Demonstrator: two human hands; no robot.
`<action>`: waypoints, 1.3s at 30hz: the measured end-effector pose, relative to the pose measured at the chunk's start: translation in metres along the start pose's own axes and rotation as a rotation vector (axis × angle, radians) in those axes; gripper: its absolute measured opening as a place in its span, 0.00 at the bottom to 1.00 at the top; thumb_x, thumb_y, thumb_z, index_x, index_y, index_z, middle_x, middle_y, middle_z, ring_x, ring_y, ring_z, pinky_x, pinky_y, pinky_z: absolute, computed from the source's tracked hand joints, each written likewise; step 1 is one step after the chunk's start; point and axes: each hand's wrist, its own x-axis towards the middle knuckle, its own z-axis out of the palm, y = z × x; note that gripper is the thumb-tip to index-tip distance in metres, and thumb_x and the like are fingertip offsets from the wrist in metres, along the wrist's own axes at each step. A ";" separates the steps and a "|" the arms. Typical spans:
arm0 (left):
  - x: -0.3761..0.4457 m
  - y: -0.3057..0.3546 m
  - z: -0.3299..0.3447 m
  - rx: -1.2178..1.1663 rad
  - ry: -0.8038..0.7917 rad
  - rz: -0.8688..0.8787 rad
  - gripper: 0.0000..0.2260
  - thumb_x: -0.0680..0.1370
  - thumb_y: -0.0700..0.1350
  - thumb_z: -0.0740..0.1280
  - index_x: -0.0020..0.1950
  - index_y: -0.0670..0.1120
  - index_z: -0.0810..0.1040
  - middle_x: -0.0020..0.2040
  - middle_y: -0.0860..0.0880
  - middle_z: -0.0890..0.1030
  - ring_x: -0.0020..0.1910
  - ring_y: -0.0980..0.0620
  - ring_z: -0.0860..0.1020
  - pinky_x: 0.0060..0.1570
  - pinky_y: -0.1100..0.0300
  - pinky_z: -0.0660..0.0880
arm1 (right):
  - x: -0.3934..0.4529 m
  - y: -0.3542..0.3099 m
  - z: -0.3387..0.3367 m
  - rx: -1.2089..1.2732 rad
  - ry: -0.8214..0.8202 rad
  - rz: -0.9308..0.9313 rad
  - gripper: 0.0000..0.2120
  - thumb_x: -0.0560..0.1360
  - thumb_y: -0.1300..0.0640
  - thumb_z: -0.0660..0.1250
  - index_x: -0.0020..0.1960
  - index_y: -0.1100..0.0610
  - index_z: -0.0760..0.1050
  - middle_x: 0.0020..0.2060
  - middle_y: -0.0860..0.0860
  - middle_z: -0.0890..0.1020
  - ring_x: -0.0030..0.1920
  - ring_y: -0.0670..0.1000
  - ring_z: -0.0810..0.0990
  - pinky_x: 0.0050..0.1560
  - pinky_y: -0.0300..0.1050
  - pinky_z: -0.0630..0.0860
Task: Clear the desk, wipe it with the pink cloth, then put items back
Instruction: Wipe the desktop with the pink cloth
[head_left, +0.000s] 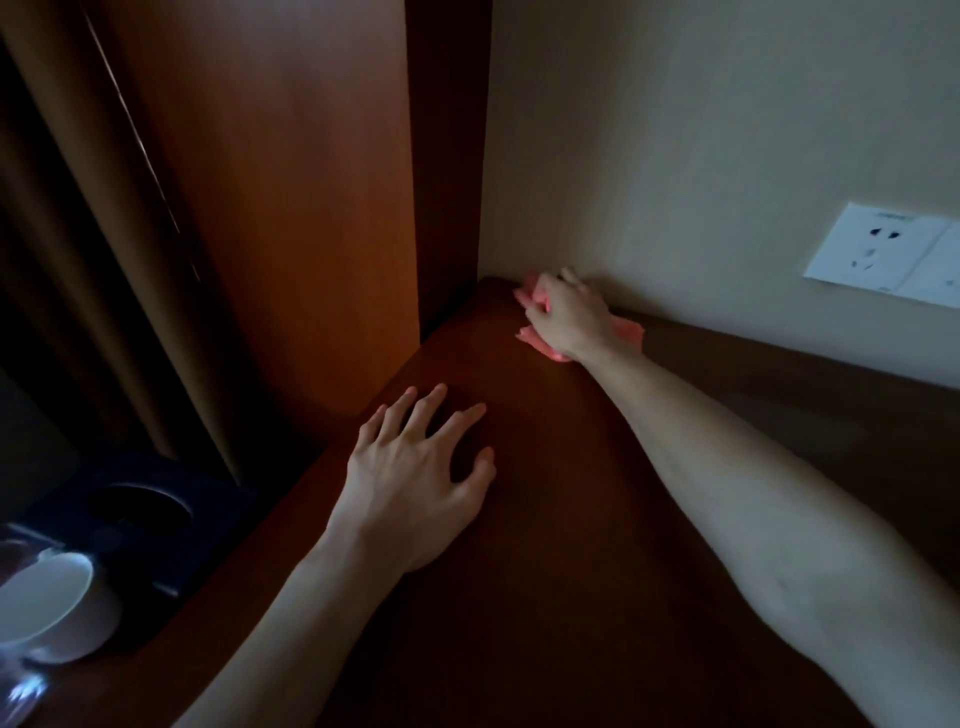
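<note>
where desk (545, 519) meets wall (675, 130), right hand (566, 312) seemingly bunching pink cloth (626, 330), left hand (415, 478) spread

left hand (415, 483) | right hand (566, 312) | forearms bare (no sleeves, rings)

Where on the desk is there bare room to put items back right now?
The desk is bare between the left hand and the right forearm, and along the wall below the socket plate. The far corner is taken by the right hand gripping the pink cloth. The white cup crowds the left.
</note>
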 end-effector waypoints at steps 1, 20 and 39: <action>-0.001 0.001 -0.001 -0.001 -0.001 -0.004 0.27 0.81 0.69 0.47 0.80 0.66 0.52 0.83 0.54 0.48 0.82 0.50 0.43 0.78 0.48 0.42 | -0.013 -0.004 -0.005 0.025 0.002 -0.037 0.12 0.79 0.46 0.65 0.52 0.54 0.77 0.54 0.56 0.78 0.53 0.63 0.80 0.52 0.53 0.77; -0.003 0.000 0.003 0.026 -0.046 0.004 0.28 0.81 0.67 0.47 0.81 0.63 0.53 0.84 0.50 0.49 0.82 0.47 0.45 0.80 0.46 0.44 | -0.163 -0.015 -0.060 0.118 -0.058 -0.236 0.13 0.76 0.48 0.66 0.57 0.52 0.77 0.55 0.49 0.76 0.54 0.58 0.77 0.54 0.52 0.76; -0.001 0.002 -0.004 0.014 -0.051 0.002 0.27 0.81 0.68 0.48 0.80 0.65 0.53 0.83 0.53 0.49 0.82 0.50 0.45 0.78 0.49 0.44 | -0.088 -0.005 -0.041 0.060 -0.036 -0.112 0.10 0.77 0.54 0.68 0.57 0.56 0.79 0.58 0.55 0.78 0.57 0.61 0.77 0.57 0.49 0.70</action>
